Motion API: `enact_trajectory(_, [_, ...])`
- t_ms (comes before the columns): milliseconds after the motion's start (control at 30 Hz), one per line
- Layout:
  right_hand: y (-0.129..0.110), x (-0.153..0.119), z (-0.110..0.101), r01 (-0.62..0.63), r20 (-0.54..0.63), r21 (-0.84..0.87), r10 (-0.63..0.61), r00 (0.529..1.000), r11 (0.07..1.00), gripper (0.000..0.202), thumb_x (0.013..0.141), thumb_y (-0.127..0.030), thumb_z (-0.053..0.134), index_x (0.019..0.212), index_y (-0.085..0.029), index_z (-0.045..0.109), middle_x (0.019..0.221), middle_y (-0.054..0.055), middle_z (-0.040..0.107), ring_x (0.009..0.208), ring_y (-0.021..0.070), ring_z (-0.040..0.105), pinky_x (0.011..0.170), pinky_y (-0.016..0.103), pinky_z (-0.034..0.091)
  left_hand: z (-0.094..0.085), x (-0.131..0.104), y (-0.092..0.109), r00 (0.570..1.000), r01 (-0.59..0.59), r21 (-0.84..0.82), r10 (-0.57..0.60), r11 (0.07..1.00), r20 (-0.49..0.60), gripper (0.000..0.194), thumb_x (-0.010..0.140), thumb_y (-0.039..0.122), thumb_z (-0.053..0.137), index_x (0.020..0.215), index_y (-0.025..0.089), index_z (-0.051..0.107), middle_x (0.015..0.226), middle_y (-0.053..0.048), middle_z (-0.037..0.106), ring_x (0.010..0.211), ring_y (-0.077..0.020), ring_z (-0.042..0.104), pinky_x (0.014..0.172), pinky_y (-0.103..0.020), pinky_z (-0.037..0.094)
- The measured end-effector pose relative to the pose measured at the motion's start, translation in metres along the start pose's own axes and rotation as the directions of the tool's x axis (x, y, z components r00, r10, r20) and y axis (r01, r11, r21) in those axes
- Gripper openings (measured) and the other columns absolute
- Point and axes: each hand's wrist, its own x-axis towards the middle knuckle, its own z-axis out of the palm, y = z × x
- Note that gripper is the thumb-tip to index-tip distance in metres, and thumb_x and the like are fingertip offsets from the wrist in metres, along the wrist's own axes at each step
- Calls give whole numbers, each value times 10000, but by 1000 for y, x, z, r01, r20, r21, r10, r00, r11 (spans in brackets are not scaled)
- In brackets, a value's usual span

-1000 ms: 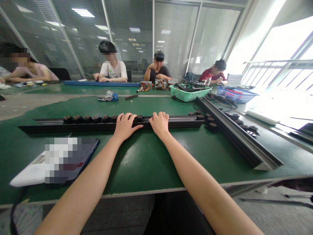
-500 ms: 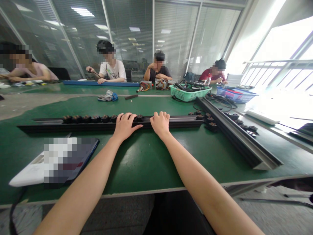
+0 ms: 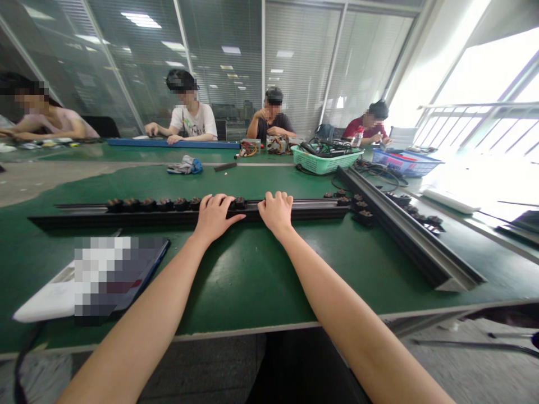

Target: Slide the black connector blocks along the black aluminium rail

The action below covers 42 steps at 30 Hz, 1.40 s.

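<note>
A long black rail (image 3: 105,219) lies across the green table, with a row of black round parts (image 3: 148,205) seated along its left half. My left hand (image 3: 214,216) rests over the rail at the right end of that row, fingers curled over the far side and thumb pointing right. Just right of its fingers sits one more black part (image 3: 240,203). My right hand (image 3: 277,211) is closed over the rail a little further right, its fingers bent down on the far edge. What the fingertips press on is hidden.
A second black rail (image 3: 404,235) lies slanted at the right, with loose black parts (image 3: 362,216) beside it. A phone-like device (image 3: 147,269) lies front left. Behind are a green basket (image 3: 326,163), a blue basket (image 3: 406,164), a glove (image 3: 185,165) and several people.
My hands have hardly moved on the rail. Across the table, the hand of the person in the white shirt has come down toward the blue bar.
</note>
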Motion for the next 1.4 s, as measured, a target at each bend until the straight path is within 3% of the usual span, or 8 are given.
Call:
enact_trajectory(300, [4, 0, 1, 5, 16, 2, -5, 1000, 1000, 296, 1033, -348, 461, 1078, -172, 695, 1071, 165, 687, 1068, 303, 567, 935, 416, 348, 1, 0, -1, 1000, 0, -1, 0, 1000, -5, 555, 953, 627, 566, 1318, 211, 614, 1289, -147, 638, 1268, -329, 548, 1197, -506, 277])
enact_trajectory(1400, [6, 0, -1, -14, 2, -29, 15, 1000, 999, 310, 1028, -242, 420, 1060, -159, 717, 1058, 172, 681, 1073, 306, 566, 941, 424, 357, 1, 0, -2, 1000, 0, -13, 0, 1000, -4, 559, 951, 635, 563, 1321, 220, 614, 1296, -152, 633, 1275, -334, 546, 1200, -511, 277])
